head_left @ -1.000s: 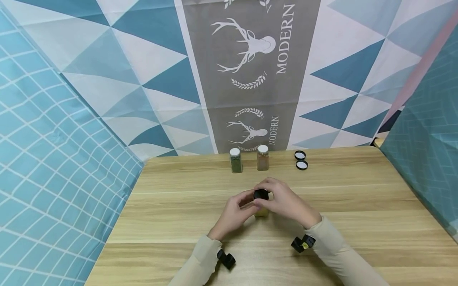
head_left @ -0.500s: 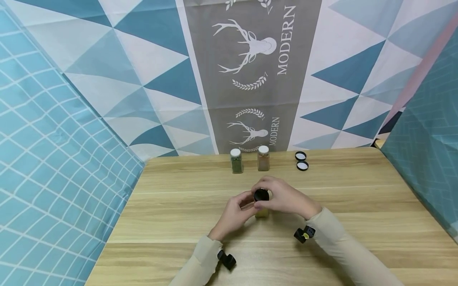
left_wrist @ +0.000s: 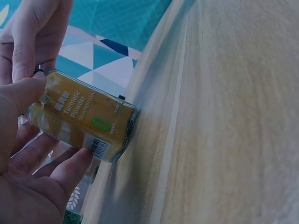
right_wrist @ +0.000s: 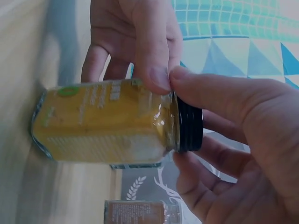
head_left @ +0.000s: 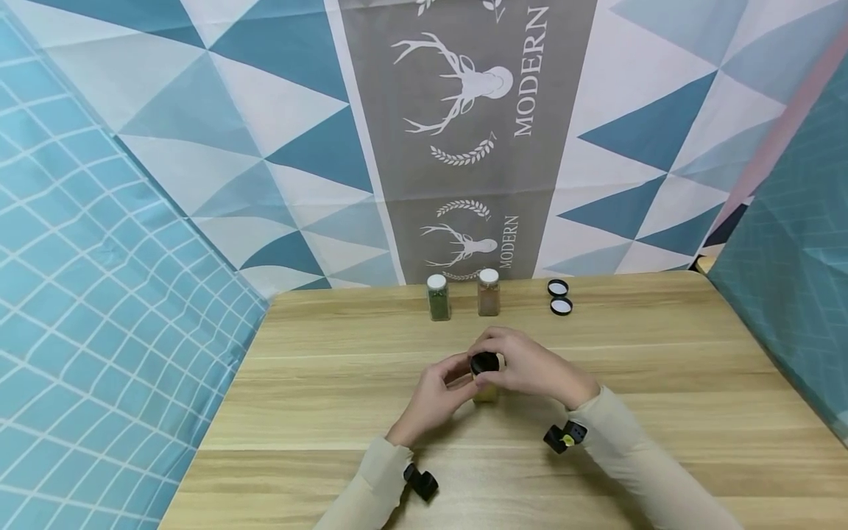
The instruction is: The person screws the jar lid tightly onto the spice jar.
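On the table (head_left: 331,397), well in from its far edge, a turmeric jar (right_wrist: 93,123) stands upright — the left hand (head_left: 433,397) with thumb and fingers bent round its glass, the right hand (head_left: 535,369) pinching its black lid (right_wrist: 190,126) between thumb and fingertips. Near the far edge stand a green-filled jar (head_left: 439,302) and a brown-filled jar (head_left: 489,299), with two white-lined black caps (head_left: 561,306) farther right.

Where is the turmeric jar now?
In the head view, the turmeric jar is right of centre, between the left hand and right hand, under the black cap.
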Available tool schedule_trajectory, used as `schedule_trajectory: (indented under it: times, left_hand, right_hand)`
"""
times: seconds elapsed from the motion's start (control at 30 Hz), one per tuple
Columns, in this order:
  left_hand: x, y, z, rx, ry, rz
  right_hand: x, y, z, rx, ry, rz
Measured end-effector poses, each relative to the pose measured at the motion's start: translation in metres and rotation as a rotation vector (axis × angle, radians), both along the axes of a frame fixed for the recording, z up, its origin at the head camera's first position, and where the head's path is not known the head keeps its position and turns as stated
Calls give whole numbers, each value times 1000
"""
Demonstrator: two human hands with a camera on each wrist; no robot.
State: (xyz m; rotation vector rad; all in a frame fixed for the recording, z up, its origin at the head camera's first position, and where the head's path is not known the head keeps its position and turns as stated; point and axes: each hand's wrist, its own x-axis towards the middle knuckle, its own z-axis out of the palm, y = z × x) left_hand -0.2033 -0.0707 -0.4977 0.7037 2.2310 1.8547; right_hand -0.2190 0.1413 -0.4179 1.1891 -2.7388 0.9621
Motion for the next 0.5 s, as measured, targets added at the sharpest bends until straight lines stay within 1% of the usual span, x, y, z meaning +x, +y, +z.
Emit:
schedule_trajectory:
  times: [0.23, 0.33, 0.5]
  left_hand:
    - [1, 0, 0, 2, -4, 13]
    - [1, 0, 0, -2, -9, 17]
    - [2, 1, 1, -2, -6, 13]
  right_hand:
    - [6, -4, -6, -66, -11, -104]
    - [9, -6, -9, -95, 8, -149]
    - [17, -11, -11, -129, 15, -246]
